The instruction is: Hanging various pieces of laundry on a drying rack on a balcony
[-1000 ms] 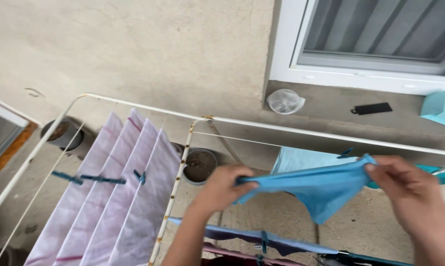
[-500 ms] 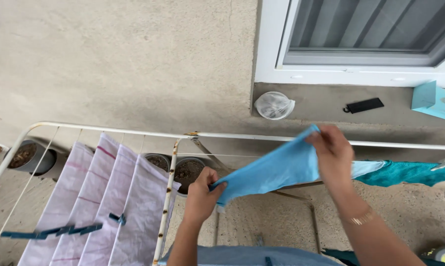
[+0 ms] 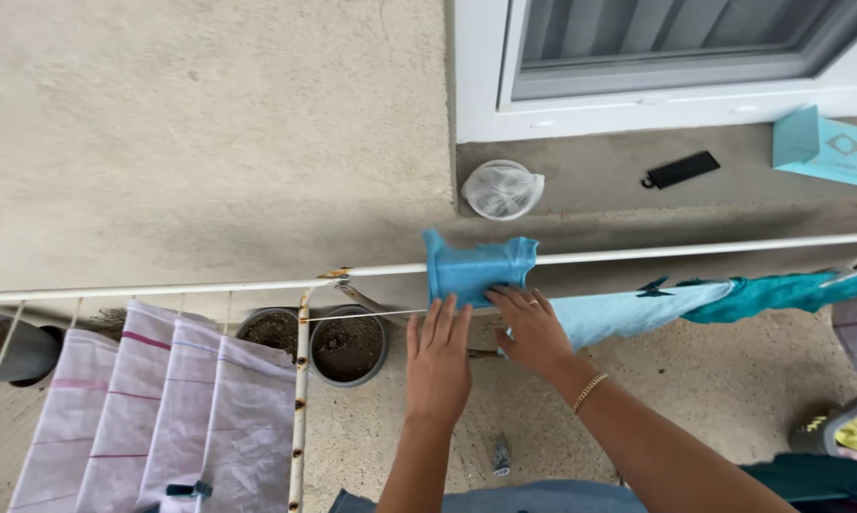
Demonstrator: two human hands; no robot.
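Note:
A small light blue cloth point(image 3: 476, 269) hangs folded over the far white rail of the drying rack point(image 3: 637, 255). My left hand point(image 3: 438, 356) lies flat with fingers spread, its fingertips touching the cloth's lower edge. My right hand point(image 3: 533, 328), with a ring and a bracelet, rests just under the cloth's right side, fingers against it. Neither hand grips anything.
A pale blue cloth point(image 3: 628, 309) and a teal towel point(image 3: 780, 290) hang to the right, held by a dark peg point(image 3: 654, 284). White striped cloths point(image 3: 162, 408) hang at the left. Two soil-filled pots point(image 3: 348, 342) stand below. On the window ledge lie a clear cup point(image 3: 500, 188), a black comb point(image 3: 680, 169) and a teal box point(image 3: 827, 147).
Both hands have carried the blue cloth from mid-air up to the far rail and draped it there. They have let go and now smooth it with flat fingers.

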